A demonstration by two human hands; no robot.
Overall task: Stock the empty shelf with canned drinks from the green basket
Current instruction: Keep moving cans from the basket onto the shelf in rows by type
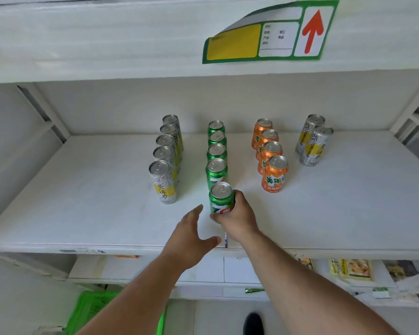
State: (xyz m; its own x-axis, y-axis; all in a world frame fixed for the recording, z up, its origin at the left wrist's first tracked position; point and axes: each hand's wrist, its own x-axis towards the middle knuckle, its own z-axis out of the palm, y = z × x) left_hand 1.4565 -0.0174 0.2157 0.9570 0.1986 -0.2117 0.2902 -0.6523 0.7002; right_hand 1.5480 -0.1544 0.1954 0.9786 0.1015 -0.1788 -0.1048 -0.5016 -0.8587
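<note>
Green aluminium shows between the fingers of the right hand (237,217), which is wrapped around the lower half of a green can (221,201) standing upright at the front of the green row (217,151) on the white shelf (82,201). The thumb crosses the can's front near its base, and the other fingers curl round its right side. Just beside it, the left hand (191,240) is empty, palm down over the shelf's front edge, fingers loosely spread and reaching toward the can without clearly touching it. To the left stands a row of silver-and-yellow cans (166,153), to the right a row of orange cans (270,153), and farther right two more silver cans (312,141). Below, at the bottom left, part of the green basket (92,313) is visible.
</note>
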